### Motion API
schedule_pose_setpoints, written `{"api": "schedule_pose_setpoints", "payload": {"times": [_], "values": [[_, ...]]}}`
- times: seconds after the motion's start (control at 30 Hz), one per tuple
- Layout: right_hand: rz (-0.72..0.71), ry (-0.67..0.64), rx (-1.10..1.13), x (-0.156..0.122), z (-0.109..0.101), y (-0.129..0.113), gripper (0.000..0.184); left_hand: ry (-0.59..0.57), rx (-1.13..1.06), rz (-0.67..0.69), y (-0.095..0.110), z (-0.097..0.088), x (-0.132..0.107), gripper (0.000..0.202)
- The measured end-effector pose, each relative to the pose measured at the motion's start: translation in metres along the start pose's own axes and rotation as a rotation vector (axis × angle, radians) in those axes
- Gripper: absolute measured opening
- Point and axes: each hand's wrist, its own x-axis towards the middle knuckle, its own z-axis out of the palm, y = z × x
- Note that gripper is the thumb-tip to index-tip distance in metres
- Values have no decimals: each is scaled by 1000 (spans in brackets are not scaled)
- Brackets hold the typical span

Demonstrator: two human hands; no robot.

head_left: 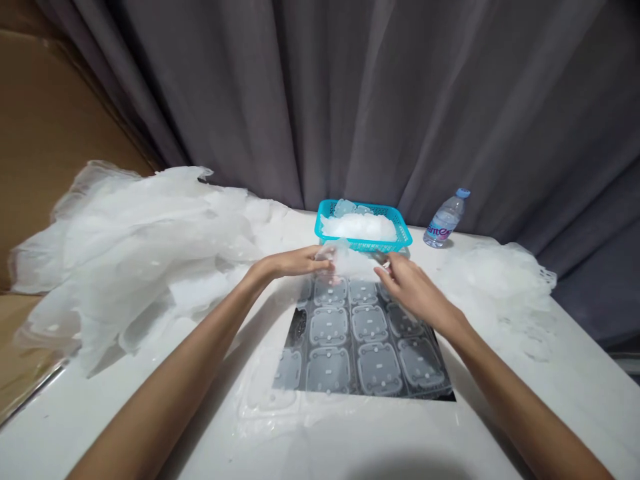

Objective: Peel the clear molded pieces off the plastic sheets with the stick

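My left hand pinches the left side of a thin, translucent plastic piece, lifted above the table in front of the basket. At the piece's right side, my right hand is closed around a small dark tool; its kind is mostly hidden by the fingers. Below both hands lies a clear plastic sheet with rows of moulded rounded squares. It rests over a dark mat and reaches past the mat's lower left edge. Just beyond the hands stands a turquoise basket filled with whitish translucent pieces.
A large heap of translucent plastic sheets covers the left of the white table. Cut plastic scraps are piled on the right. A water bottle stands by the grey curtain. Cardboard rises at the left.
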Motion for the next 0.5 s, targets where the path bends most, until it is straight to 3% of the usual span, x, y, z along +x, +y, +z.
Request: {"api": "schedule_pose_setpoints", "payload": {"times": [0.1, 0.2, 0.5], "values": [[-54, -108, -64, -10, 8, -26, 18, 2, -4, 23, 8, -4, -2, 42], [-12, -159, -111, -14, 15, -38, 23, -9, -8, 30, 18, -7, -5, 42], [-17, -128, -75, -15, 28, -49, 34, -21, -88, 13, 29, -6, -9, 50]]}}
